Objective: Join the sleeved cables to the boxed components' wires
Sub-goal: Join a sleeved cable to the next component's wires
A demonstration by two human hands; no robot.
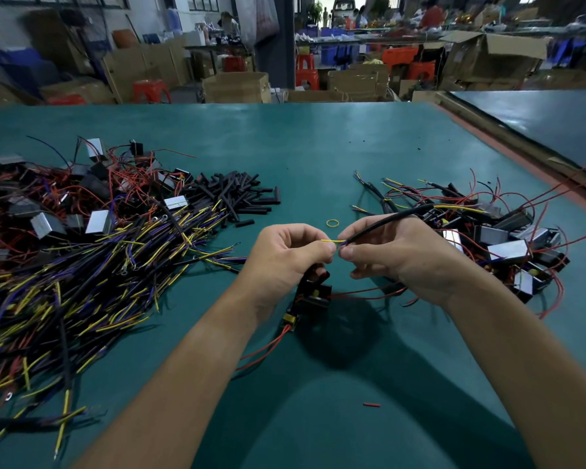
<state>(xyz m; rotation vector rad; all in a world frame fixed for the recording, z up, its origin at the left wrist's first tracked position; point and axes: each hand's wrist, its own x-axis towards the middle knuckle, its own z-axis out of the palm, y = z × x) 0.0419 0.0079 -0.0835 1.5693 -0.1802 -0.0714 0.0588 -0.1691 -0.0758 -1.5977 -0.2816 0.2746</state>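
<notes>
The left hand point(285, 255) pinches a thin yellow wire point(332, 241) between thumb and forefinger. The right hand point(396, 257) pinches the end of a black sleeved cable point(386, 222), which runs off toward the surface's right edge. The two fingertip pairs nearly touch above the middle of the green table point(318, 147). Just under the left hand sits a black boxed component point(313, 294) with red leads (whether the palm holds it, I cannot tell). A yellow rubber band point(333, 223) lies just beyond the hands. Loose sleeved cables point(82, 265) pile toward the left edge, short black tube pieces point(237, 194) lie behind them, and more boxed components point(504, 247) sit toward the right edge.
</notes>
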